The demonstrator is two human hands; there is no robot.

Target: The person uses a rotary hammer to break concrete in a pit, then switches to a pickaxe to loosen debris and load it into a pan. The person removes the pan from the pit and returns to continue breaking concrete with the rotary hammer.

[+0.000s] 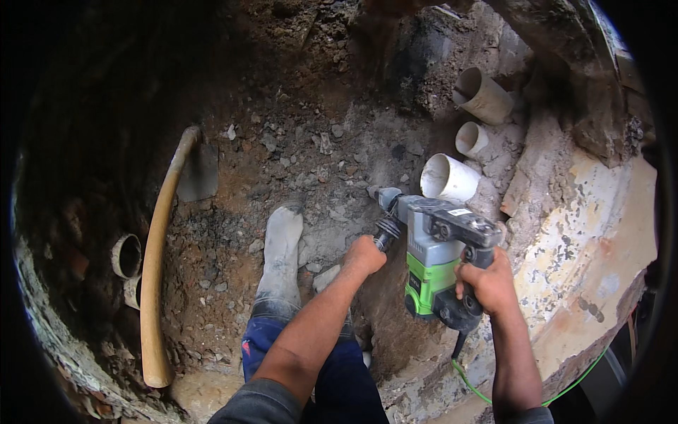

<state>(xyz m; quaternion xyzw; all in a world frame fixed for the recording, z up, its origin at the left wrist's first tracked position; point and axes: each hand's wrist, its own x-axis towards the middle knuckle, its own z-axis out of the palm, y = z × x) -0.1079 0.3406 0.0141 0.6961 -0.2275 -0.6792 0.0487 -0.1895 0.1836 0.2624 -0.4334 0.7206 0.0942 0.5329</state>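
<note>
A green and grey corded rotary hammer (433, 246) is held between my two hands, its nose angled toward the far left. My left hand (365, 256) is wrapped around the black side handle (388, 229). Around the rear D-handle (479, 258) my right hand (488, 283) is closed. The chuck (382, 195) sits just left of a white plastic pipe end (449, 177); any bit beyond it is hard to make out. A green power cord (469, 382) runs from the tool's base past my right forearm.
A wooden-handled hoe (156, 254) leans at the left, its metal blade (198, 172) on the rubble. Pipe stubs (126, 256) stick out beside it. More pipe ends (471, 139) jut from the right wall. My whitened boot (282, 238) stands on broken soil; a broken concrete edge (582, 222) borders the right.
</note>
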